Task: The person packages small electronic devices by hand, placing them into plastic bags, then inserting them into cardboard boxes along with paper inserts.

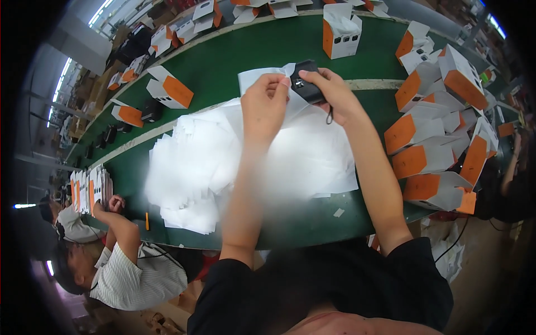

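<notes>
At the far left a co-worker in a striped shirt (137,273) leans an arm on the green table (245,53), whose matte surface curves away like a long belt. Beside that arm stands a row of flat cards (89,190), white with orange. Further along the belt sit small white and orange boxes (169,87), square-edged cardboard with a glossy look.

In the middle lies a broad heap of thin white bags (201,162), soft, crinkled and overlapping, partly blurred where the person's forearms cross it. Above the heap the left hand (263,106) has its grip pressed together, thumb and fingers pinching the upper edge of one white bag (259,77), which is lifted off the pile. Just right of it the right hand (335,92) closes its grip around a small black device (306,81), boxy and smooth with rounded corners, held at the mouth of that bag and touching it; a short dark cord hangs below the hand.

At the right a dense stack of open boxes (432,139) leans together, orange end panels facing out.
</notes>
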### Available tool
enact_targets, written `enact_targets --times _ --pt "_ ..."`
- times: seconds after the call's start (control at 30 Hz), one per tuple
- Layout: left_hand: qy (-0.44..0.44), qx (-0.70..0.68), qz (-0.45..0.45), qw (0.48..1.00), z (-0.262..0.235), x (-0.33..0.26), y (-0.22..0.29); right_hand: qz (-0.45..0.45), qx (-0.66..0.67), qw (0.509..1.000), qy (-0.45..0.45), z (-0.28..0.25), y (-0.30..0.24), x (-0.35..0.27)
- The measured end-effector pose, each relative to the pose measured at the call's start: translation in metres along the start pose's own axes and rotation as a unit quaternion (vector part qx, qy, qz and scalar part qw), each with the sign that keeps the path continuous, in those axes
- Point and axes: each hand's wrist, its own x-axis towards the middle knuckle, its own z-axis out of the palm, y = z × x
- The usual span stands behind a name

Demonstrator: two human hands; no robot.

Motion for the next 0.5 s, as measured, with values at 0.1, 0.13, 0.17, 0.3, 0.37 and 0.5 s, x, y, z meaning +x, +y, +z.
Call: enact_targets --times 0.1,0.13,0.17,0.3,0.37,0.5 --pt "-0.026 0.034 -0.012 0.999 0.011 -0.007 0.000 -0.077 -0.015 0.995 0.064 0.027 0.013 -0.001" --pt "-0.024 0.033 -0.012 0.999 0.009 -0.005 -0.004 -0.134 -0.033 0.986 0.091 0.032 0.017 0.000" --pt "0.015 0.019 0.000 1.000 0.006 -0.002 -0.005 -0.120 0.046 0.991 0.049 0.038 0.009 -0.009" --pt "0.053 -0.128 -0.053 0.989 -0.017 0.013 -0.009 -0.181 -0.012 0.983 -0.013 0.021 -0.003 -0.009" --pt "0.030 -0.214 -0.121 0.969 -0.020 0.014 -0.008 -0.149 -0.087 0.985 -0.012 0.004 -0.005 -0.005" --pt "-0.027 -0.302 -0.144 0.942 -0.028 0.015 -0.004 0.006 -0.210 0.978 -0.006 -0.008 0.000 0.005"
